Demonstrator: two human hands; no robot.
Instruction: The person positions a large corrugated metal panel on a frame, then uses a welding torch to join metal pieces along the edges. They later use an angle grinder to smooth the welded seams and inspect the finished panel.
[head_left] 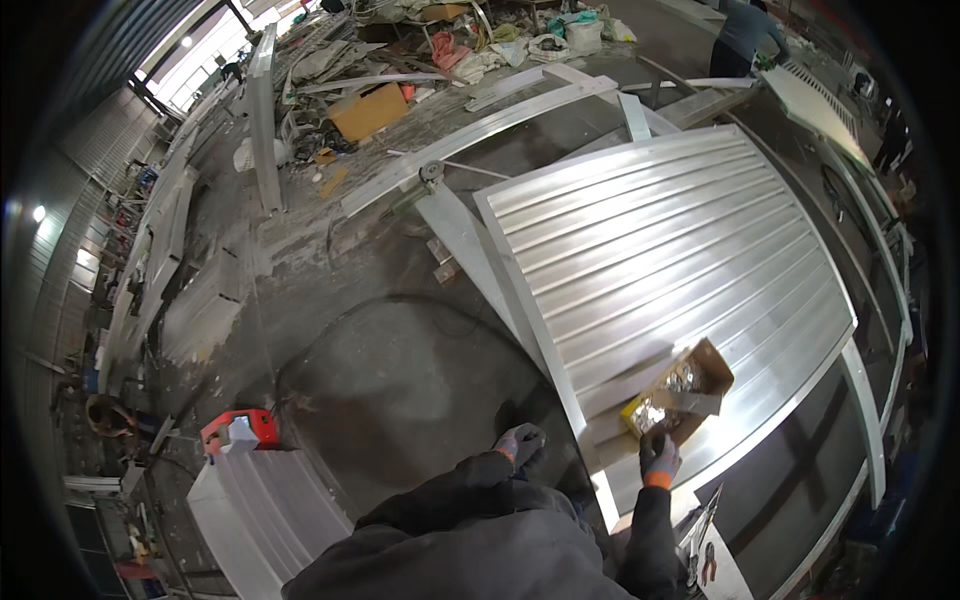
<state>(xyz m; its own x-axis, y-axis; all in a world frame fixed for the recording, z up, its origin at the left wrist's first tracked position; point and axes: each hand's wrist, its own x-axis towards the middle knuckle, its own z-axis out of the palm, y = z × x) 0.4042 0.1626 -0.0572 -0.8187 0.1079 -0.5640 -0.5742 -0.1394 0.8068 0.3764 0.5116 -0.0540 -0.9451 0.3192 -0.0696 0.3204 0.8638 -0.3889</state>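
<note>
An open cardboard box (712, 368) with small shiny metal pieces inside rests on a large ribbed silver metal panel (650, 250). At the box's near edge is my right hand (660, 462), in a grey glove with an orange cuff. Its fingers are closed on the cardboard; their dark tips partly blend into the box's shadow. My left hand (520, 443), also gloved, hangs in front of my body, left of the panel's edge. Those fingers look curled in, and whatever they may hold is hidden.
An angle grinder (431, 173) lies on metal bars beyond the panel. Pliers (710, 563) lie at lower right. A red machine (240, 432) stands on a grey metal block (265, 510). A cable (340, 322) curves over the floor. Scrap and sacks (583, 36) and another person (742, 40) are farther off.
</note>
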